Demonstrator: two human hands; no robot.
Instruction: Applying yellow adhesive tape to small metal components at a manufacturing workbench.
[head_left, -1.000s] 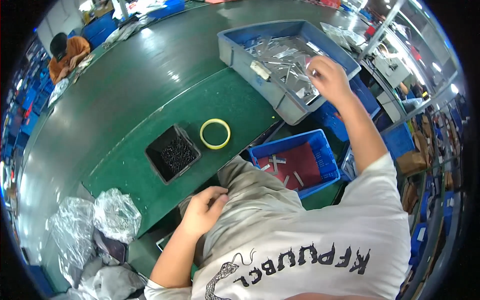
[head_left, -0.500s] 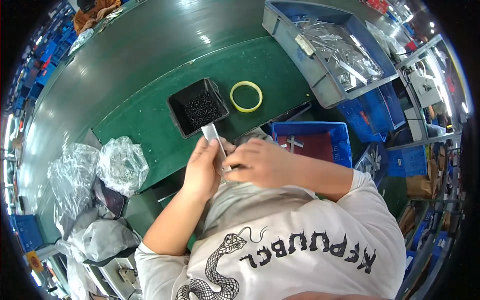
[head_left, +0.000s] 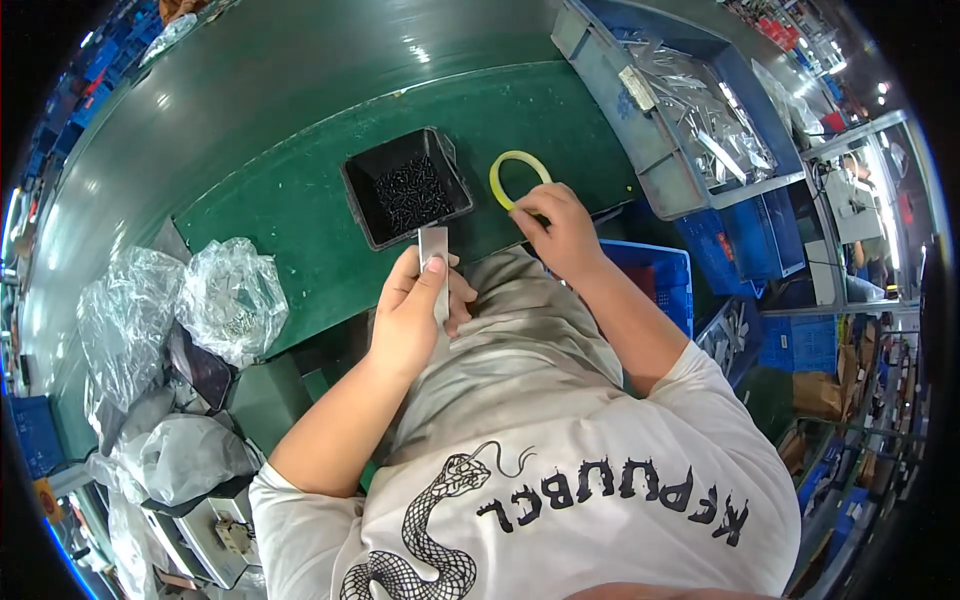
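My left hand [head_left: 408,315] is closed round a flat silver metal strip [head_left: 434,243], thumb on its face, held upright just below the black bin. My right hand [head_left: 562,232] pinches the near edge of a thin yellow ring, which looks like a roll of tape [head_left: 496,182], on the green table at the bin's right. The fingertips partly cover the ring's near side. Small black screws or pins fill the bottom of the black bin [head_left: 360,205]; they are too small to tell which.
At the upper right a large grey-blue crate [head_left: 640,165] holds several bagged metal strips. A blue basket [head_left: 682,290] sits beyond my right forearm. Crumpled clear plastic bags [head_left: 235,300] lie at the table's left end. Shelving [head_left: 860,305] stands far right.
My right hand has left the metal strip and moved up and right to the yellow ring, which has shifted slightly toward me. My left hand keeps the strip. The whole view has shifted a little.
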